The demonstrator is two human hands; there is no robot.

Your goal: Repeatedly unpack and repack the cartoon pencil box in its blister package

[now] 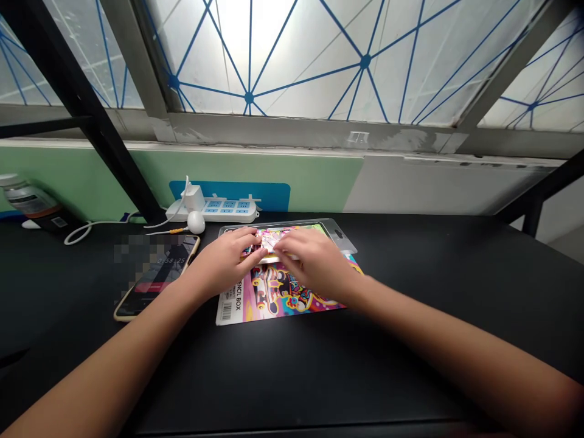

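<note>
A colourful pencil box (272, 238) with a white lower edge lies on the desk by its packaging. My left hand (225, 258) grips its left end, thumb along the near side and fingers over the top. My right hand (314, 258) is closed on its middle and right part, fingertips bent down onto it; what lies under the palm is hidden. Beneath and in front of the box is a bright printed card (283, 292), with a barcode and the words "PENCIL BOX" partly covered. Behind them, a clear plastic package (344, 240) with a hanging hole sticks out to the right.
A phone (155, 280) lies left of my left hand, partly blurred out. Behind it are a white power strip (230, 210) with a plugged-in charger (194, 199) and a cable. A bottle (39, 204) lies at far left. Black frame bars (86, 115) rise at the desk's sides.
</note>
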